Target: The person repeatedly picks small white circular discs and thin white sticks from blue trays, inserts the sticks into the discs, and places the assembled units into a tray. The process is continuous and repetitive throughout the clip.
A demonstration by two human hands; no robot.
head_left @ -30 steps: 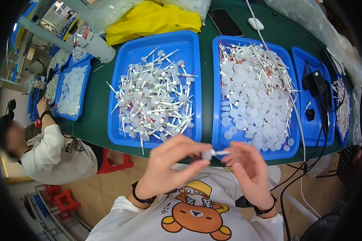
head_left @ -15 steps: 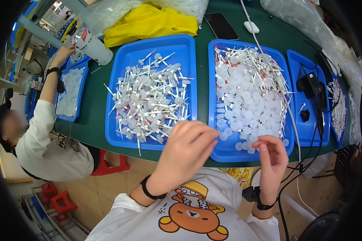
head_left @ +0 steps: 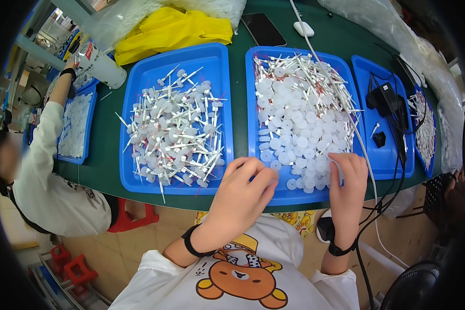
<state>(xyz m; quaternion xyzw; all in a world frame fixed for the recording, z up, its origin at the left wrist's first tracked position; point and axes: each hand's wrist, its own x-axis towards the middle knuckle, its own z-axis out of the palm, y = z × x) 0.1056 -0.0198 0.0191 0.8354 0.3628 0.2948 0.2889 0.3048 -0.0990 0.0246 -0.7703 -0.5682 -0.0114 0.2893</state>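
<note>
My left hand (head_left: 244, 192) is over the front left corner of the middle blue tray (head_left: 252, 124). Its fingers curl inward with the thumb against the index finger; anything between them is too small to make out. Over the front of a pile of translucent white discs (head_left: 300, 121), my right hand (head_left: 348, 178) has its thumb and fingertips drawn together at the discs. What it pinches, if anything, is hidden. Behind the discs lie many thin white sticks (head_left: 323, 77) with reddish wires. The left blue tray (head_left: 127, 173) holds sticks fitted with discs (head_left: 178, 129).
A white cable (head_left: 341, 90) crosses the middle tray. To its right, a blue tray (head_left: 392, 168) holds a black adapter (head_left: 383, 98) and cables. A phone (head_left: 263, 29), yellow bag (head_left: 175, 32) and bottle (head_left: 102, 67) stand or lie behind. A co-worker's sleeve (head_left: 45, 129) reaches in at left.
The whole view has shifted, so the trays sit further left. My right hand has moved forward onto the discs, and my left hand a little right over the middle tray.
</note>
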